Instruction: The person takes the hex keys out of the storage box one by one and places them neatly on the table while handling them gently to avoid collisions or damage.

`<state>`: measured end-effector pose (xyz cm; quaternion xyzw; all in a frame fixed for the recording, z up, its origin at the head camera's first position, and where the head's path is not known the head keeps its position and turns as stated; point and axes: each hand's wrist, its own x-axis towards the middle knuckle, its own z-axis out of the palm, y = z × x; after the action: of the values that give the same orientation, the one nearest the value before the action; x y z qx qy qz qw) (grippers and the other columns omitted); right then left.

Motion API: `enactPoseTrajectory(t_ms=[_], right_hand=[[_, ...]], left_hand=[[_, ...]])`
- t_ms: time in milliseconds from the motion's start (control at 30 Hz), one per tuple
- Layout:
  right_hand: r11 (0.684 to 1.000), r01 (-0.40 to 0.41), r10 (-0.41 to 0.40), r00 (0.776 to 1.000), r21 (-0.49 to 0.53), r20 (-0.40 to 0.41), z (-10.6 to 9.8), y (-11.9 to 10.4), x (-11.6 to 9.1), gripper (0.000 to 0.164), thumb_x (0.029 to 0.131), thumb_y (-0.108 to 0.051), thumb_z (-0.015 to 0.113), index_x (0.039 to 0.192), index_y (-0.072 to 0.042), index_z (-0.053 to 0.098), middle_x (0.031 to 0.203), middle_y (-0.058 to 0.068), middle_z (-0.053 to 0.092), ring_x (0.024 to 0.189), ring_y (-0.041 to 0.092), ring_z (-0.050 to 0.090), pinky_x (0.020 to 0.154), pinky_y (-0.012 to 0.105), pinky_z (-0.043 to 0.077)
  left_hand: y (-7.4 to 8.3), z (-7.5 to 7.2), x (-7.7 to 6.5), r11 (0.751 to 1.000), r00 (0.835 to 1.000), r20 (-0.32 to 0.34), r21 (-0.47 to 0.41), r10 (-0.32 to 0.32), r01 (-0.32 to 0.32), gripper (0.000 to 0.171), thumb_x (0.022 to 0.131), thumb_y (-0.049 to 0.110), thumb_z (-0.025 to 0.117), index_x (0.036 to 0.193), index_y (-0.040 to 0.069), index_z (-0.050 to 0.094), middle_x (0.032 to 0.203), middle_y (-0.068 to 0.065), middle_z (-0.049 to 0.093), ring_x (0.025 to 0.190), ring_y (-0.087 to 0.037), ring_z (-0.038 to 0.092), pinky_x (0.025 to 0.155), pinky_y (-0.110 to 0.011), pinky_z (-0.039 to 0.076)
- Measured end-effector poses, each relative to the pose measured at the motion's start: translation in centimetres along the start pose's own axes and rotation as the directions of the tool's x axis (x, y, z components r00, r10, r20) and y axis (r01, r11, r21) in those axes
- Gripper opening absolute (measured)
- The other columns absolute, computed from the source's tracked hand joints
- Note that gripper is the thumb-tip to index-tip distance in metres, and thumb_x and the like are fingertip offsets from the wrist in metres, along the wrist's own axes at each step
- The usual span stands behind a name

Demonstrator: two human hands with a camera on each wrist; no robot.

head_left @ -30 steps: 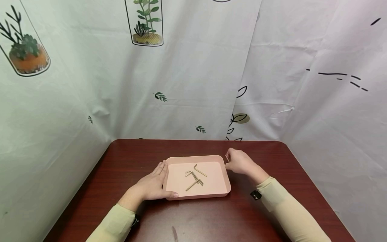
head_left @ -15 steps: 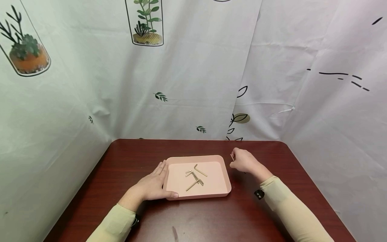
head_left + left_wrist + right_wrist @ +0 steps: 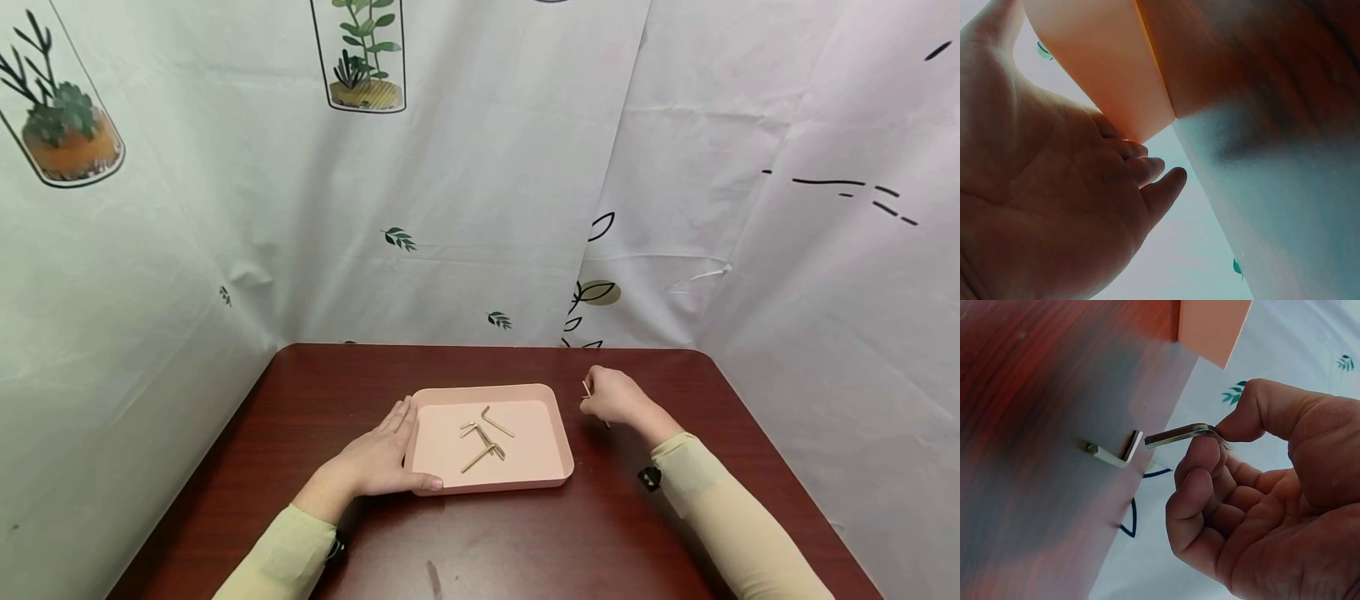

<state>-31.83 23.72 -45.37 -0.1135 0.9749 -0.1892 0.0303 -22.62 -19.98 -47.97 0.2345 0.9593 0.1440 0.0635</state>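
A shallow pink tray [image 3: 534,454] holds several brass-coloured hex keys [image 3: 477,461] that lie loosely crossed near its middle. Along the tray's left side rests my left hand [image 3: 375,462], its fingers straight against the wall and its thumb at the near left corner. To the right of the tray, my right hand [image 3: 617,396] pinches one bent hex key [image 3: 1175,434] between thumb and fingertips, just above the table. Another L-shaped hex key [image 3: 1109,456] lies on the table below that hand; in the head view the hand mostly hides it.
The dark red-brown tabletop [image 3: 495,550] has rounded far corners. White printed cloth [image 3: 465,183] hangs behind the table and on both sides. The tray's right wall stands a short way left of my right hand.
My right hand has moved a little to the right, away from the tray's right edge, with the hex key pinched. My left hand, the tray and the keys in it stay put.
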Motion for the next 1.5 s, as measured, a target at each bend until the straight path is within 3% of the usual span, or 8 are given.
enactPoseTrajectory(t_ms=[333, 967, 1233, 1500], right_hand=[[1.0, -0.003, 0.003, 1.0, -0.029, -0.018, -0.4, 1.2, 0.5, 0.023, 0.082, -0.014, 0.081, 0.09, -0.007, 0.06, 0.08, 0.004, 0.063, 0.073, 0.023, 0.06, 0.07, 0.04, 0.053], [0.999, 0.001, -0.003, 0.999, -0.041, -0.039, -0.7, 3.4, 0.6, 0.02, 0.076, -0.007, 0.072, 0.077, -0.014, 0.053, 0.072, 0.0, 0.052, 0.067, 0.02, 0.048, 0.064, 0.035, 0.039], [0.998, -0.005, 0.001, 0.998, -0.061, -0.058, -0.7, 4.2, 0.6, 0.015, 0.077, -0.008, 0.074, 0.086, -0.009, 0.061, 0.079, 0.003, 0.063, 0.073, 0.024, 0.059, 0.07, 0.041, 0.051], [0.999, -0.014, 0.012, 0.997, -0.034, -0.073, -1.2, 4.4, 0.4, 0.016, 0.075, -0.007, 0.072, 0.086, -0.009, 0.061, 0.079, 0.004, 0.063, 0.072, 0.024, 0.059, 0.069, 0.04, 0.05]], left_hand=[[0.1, -0.1, 0.0, 1.0, 1.0, 0.002, -0.007, -0.006, 0.006, 0.141, 0.087, 0.081, 0.076, 0.169, -0.017, 0.018, 0.179, -0.036, 0.016, 0.168, -0.047, 0.019, 0.131, -0.055, 0.031], [0.1, -0.1, 0.0, 1.0, 1.0, 0.006, 0.001, -0.005, 0.005, 0.14, 0.087, 0.081, 0.075, 0.169, -0.017, 0.018, 0.179, -0.036, 0.015, 0.169, -0.046, 0.018, 0.131, -0.055, 0.032], [0.3, -0.2, -0.1, 1.0, 1.0, 0.011, -0.009, -0.005, 0.005, 0.139, 0.088, 0.08, 0.075, 0.17, -0.016, 0.019, 0.179, -0.035, 0.015, 0.169, -0.046, 0.017, 0.131, -0.055, 0.032], [0.3, -0.2, -0.1, 1.0, 1.0, 0.007, -0.008, -0.01, 0.01, 0.139, 0.087, 0.08, 0.075, 0.169, -0.017, 0.018, 0.179, -0.036, 0.015, 0.169, -0.046, 0.018, 0.131, -0.055, 0.032]])
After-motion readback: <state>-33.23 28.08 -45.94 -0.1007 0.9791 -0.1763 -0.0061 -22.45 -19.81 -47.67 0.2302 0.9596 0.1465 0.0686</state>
